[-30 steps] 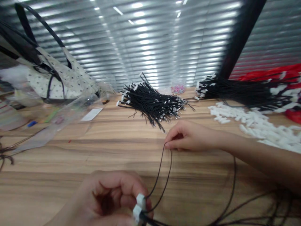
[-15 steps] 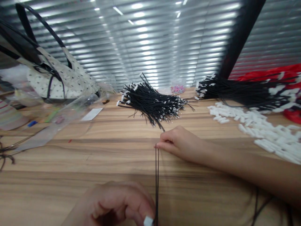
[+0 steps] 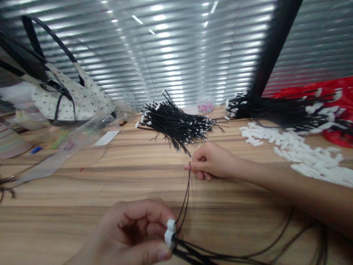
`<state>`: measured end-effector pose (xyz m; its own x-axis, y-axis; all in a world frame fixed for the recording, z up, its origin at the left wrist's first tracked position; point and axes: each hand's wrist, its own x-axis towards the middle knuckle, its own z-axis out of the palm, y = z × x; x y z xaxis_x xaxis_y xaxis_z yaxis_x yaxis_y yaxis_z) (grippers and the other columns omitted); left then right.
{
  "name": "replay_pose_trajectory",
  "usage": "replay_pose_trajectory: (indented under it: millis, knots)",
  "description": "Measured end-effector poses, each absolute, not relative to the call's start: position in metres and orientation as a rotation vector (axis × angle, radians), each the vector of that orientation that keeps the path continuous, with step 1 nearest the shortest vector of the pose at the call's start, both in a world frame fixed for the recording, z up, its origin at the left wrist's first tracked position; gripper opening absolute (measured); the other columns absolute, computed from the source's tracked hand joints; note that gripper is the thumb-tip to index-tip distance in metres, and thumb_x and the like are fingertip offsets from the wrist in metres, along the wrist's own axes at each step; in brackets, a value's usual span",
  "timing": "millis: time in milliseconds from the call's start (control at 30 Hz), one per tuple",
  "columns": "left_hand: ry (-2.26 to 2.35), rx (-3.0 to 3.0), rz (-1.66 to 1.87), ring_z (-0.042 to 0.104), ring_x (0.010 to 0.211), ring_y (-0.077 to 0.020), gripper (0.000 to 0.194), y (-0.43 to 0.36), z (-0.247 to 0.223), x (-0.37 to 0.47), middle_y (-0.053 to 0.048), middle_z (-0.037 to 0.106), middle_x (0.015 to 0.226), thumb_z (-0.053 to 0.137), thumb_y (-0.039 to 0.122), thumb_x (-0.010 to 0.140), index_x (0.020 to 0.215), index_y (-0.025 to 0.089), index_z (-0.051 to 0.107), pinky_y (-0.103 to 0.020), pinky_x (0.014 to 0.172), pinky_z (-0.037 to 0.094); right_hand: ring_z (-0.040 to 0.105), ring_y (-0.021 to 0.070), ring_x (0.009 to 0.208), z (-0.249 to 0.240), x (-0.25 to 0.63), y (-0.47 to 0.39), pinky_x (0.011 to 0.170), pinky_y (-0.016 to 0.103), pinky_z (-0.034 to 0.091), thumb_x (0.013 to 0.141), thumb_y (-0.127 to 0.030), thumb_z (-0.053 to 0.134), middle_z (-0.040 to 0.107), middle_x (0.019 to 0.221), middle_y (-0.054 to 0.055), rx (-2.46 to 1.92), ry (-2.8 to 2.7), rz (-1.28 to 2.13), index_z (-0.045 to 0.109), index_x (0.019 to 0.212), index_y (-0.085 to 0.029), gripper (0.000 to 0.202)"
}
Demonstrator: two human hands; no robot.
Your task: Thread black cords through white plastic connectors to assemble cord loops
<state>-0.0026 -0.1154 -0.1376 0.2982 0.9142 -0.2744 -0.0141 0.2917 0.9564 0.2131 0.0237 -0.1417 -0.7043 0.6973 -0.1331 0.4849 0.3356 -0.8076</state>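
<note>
Thin black cord [image 3: 189, 177] stands looped, not drawn down, ahead of white plastic blocks [image 3: 169, 237] your left hand [image 3: 129, 232] pinches; your right hand [image 3: 212, 160] pinches the loop's end.

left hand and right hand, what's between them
In the head view, two strands of thin dark cord run from the white pieces in the left hand to the right hand, above the wooden table.

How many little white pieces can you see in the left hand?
2 that I can see: an upper white piece and, just below it, a lower white piece, both at the fingers of the left hand. More may be hidden.
</note>
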Motion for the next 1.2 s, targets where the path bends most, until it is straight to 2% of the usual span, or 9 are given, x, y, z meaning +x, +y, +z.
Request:
replay_pose_trajectory:
  millis: [100, 167, 333, 533, 800, 1067, 1200]
  knots:
    - [1.191, 1.085, 0.919, 0.064, 0.063, -0.0112, 0.017, -0.113, -0.137, -0.001, -0.001, 0.072, 0.069, 0.09, 0.03, 0.063, 0.075, 0.023, 0.08, -0.015, 0.058, 0.049, 0.054, 0.0076, 0.045, -0.132, 0.228, 0.035, 0.044, 0.019, 0.039, 0.088, -0.039, 0.063, 0.065, 0.058, 0.003, -1.135, -2.356, 1.431, 0.065, 0.066, -0.012, 0.035]
    - [1.26, 1.061, 0.977, 0.067, 0.064, -0.0131, 0.019, -0.112, -0.138, 0.0, -0.001, 0.072, 0.069, 0.091, 0.03, 0.062, 0.075, 0.022, 0.08, -0.017, 0.061, 0.052, 0.058, 0.0093, 0.049, -0.123, 0.234, 0.037, 0.046, 0.02, 0.042, 0.087, -0.035, 0.063, 0.069, 0.063, 0.005, -1.172, -2.383, 1.384, 0.07, 0.074, -0.011, 0.028]
    - [1.277, 1.228, 0.98, 0.074, 0.073, -0.0179, 0.014, -0.113, -0.14, -0.002, -0.002, 0.078, 0.076, 0.086, 0.024, 0.069, 0.081, 0.028, 0.081, -0.018, 0.067, 0.058, 0.059, 0.011, 0.056, -0.101, 0.228, 0.009, 0.052, 0.022, 0.039, 0.082, -0.02, 0.065, 0.071, 0.065, 0.003, -1.023, -2.549, 0.789, 0.075, 0.074, -0.015, 0.013]
    - [1.333, 1.426, 1.037, 0.075, 0.073, -0.019, 0.013, -0.117, -0.143, -0.006, -0.002, 0.079, 0.081, 0.082, 0.026, 0.073, 0.085, 0.03, 0.081, -0.018, 0.069, 0.059, 0.062, 0.0101, 0.068, -0.11, 0.214, -0.037, 0.061, 0.02, 0.041, 0.092, -0.022, 0.06, 0.073, 0.079, 0.003, -0.605, -2.525, 1.037, 0.076, 0.086, -0.017, 0.017]
    - [1.376, 1.53, 1.051, 0.076, 0.073, -0.0193, 0.014, -0.116, -0.136, -0.003, -0.002, 0.08, 0.08, 0.082, 0.022, 0.071, 0.083, 0.03, 0.081, -0.016, 0.068, 0.059, 0.063, 0.0115, 0.072, -0.109, 0.212, -0.041, 0.063, 0.02, 0.042, 0.093, -0.021, 0.058, 0.072, 0.08, 0.004, -0.635, -2.542, 1.081, 0.073, 0.086, -0.016, 0.018]
    - [1.426, 1.529, 1.033, 0.076, 0.074, -0.0183, 0.016, -0.116, -0.141, -0.006, 0.0, 0.08, 0.083, 0.078, 0.019, 0.074, 0.087, 0.029, 0.079, -0.018, 0.07, 0.06, 0.063, 0.0139, 0.079, -0.106, 0.212, -0.044, 0.069, 0.023, 0.045, 0.092, -0.01, 0.051, 0.071, 0.089, 0.005, -0.595, -2.711, 0.878, 0.068, 0.087, -0.016, 0.018]
    - [1.444, 1.51, 0.97, 0.076, 0.076, -0.0186, 0.014, -0.113, -0.138, -0.004, -0.001, 0.081, 0.087, 0.075, 0.019, 0.076, 0.087, 0.026, 0.079, -0.019, 0.07, 0.061, 0.06, 0.0126, 0.073, -0.107, 0.21, -0.041, 0.063, 0.022, 0.043, 0.09, -0.008, 0.05, 0.07, 0.087, 0.005, -0.61, -2.766, 0.787, 0.065, 0.084, -0.015, 0.018]
